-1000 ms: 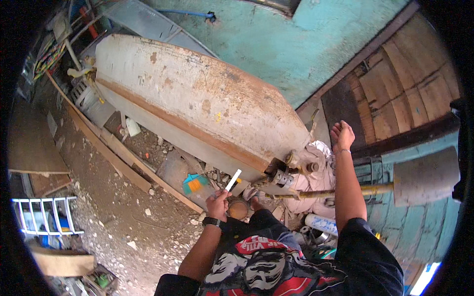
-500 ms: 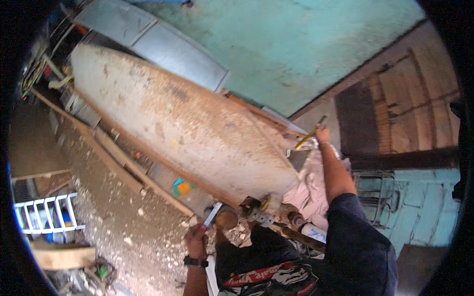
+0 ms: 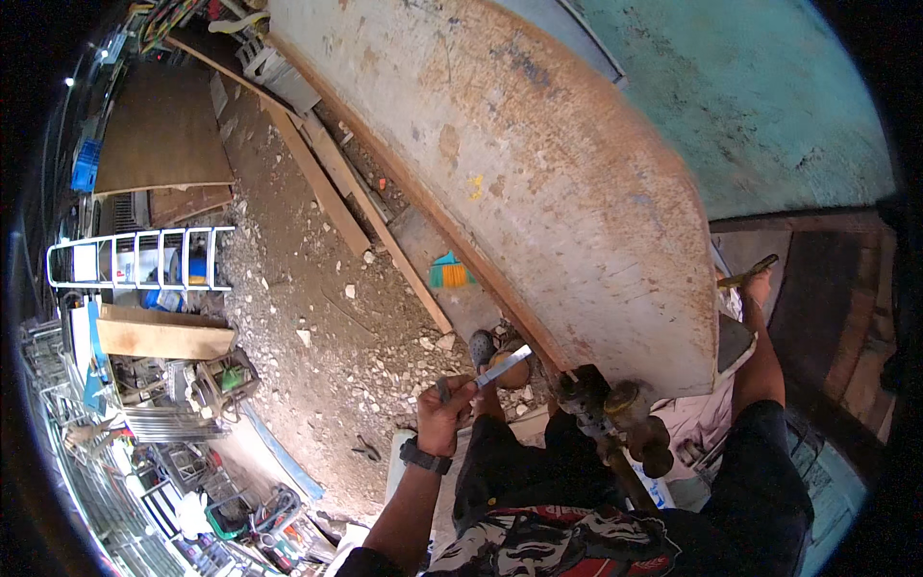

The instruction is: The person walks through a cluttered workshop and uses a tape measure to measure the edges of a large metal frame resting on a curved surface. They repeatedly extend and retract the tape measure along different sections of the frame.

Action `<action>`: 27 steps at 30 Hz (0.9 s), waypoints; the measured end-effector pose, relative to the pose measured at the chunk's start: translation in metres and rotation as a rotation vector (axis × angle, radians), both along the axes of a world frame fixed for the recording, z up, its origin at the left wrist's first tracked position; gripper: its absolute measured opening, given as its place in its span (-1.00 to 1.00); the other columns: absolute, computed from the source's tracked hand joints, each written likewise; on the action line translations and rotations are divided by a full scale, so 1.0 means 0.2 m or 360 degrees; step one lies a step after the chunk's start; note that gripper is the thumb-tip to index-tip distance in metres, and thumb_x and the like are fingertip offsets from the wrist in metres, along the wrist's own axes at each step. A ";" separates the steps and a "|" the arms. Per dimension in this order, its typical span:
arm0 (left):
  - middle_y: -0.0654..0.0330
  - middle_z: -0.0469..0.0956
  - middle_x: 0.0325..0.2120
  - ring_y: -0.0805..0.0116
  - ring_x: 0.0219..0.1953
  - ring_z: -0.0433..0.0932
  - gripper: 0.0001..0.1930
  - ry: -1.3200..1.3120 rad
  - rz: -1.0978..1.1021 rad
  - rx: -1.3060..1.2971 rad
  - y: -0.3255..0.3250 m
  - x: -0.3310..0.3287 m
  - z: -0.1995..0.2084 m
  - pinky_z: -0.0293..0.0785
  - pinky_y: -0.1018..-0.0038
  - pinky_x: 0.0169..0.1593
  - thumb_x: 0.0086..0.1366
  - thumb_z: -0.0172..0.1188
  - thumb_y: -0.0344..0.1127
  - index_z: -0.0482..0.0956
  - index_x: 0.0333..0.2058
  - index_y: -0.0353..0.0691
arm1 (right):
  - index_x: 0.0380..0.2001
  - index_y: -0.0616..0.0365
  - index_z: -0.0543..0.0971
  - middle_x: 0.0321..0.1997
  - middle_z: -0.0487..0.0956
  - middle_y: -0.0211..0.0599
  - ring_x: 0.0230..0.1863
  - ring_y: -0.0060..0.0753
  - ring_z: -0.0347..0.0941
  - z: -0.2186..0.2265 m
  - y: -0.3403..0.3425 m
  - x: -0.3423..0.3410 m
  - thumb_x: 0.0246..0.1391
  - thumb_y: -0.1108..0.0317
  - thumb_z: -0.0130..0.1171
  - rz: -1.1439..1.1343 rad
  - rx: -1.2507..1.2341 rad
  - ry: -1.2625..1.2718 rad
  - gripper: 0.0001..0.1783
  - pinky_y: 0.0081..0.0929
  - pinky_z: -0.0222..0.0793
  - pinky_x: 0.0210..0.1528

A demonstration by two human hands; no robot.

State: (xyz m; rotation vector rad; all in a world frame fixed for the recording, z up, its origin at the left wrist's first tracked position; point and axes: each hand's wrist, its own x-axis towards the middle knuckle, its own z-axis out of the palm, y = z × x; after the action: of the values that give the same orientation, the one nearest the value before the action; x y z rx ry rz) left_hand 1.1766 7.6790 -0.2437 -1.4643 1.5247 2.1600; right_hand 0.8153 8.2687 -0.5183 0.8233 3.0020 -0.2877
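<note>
Setting: a cluttered workspace with a turquoise wall [image 3: 769, 106] ahead of your right fingers, and stony earthen ground [image 3: 308, 260] ahead and left of your left fingers.

Main piece: one large, scuffed, off-white hull-like body [image 3: 548, 192], brown along its lower edge, lying ahead of and between your two hands; its near right edge is just beside your right fingers. Contact there: cannot tell.

Left hand [image 3: 447, 416]: fingers closed on one flat, pale strip [image 3: 507, 364], which points ahead and right from your fingertips. On the wrist, one dark watch [image 3: 425, 456].

Right hand [image 3: 758, 288]: well apart from the left, fingers closed on one dark yellowish stick [image 3: 742, 274], which lies crosswise; the exact grip is too small to tell.

Near your left fingers: one round brown object [image 3: 510, 377], to the right, partly covered by the strip; one pair of dark pliers [image 3: 365, 448] on the ground, to the left; one turquoise broom head [image 3: 449, 271] with orange bristles, farther ahead; two long wooden planks [image 3: 322, 188], ahead and left, beyond the broom head. Well to the left: one pale ladder [image 3: 149, 260].

Between your hands, nearer your body: one grimy metal fitting [image 3: 630, 409]. Left of your right fingers and nearer you: one pinkish cloth [image 3: 694, 420], partly hidden.
</note>
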 end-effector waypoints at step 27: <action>0.28 0.61 -0.53 0.60 -0.58 0.47 -0.89 0.0096 0.0266 -0.0003 0.33 -0.34 -0.20 0.34 0.66 -0.50 0.27 0.31 -0.38 0.64 -0.35 -0.30 | -0.28 0.29 0.51 -0.32 0.68 -0.13 -0.34 -0.29 0.67 0.05 -0.07 -0.13 -0.21 0.28 0.50 -0.0198 0.0058 -0.0362 -0.53 -0.33 0.59 -0.30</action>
State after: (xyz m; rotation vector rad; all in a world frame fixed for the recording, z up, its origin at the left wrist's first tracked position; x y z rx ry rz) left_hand 1.1079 7.7453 -0.2827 -1.5941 1.4714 2.3154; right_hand 0.7890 8.2549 -0.5086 0.9754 2.7587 -0.1310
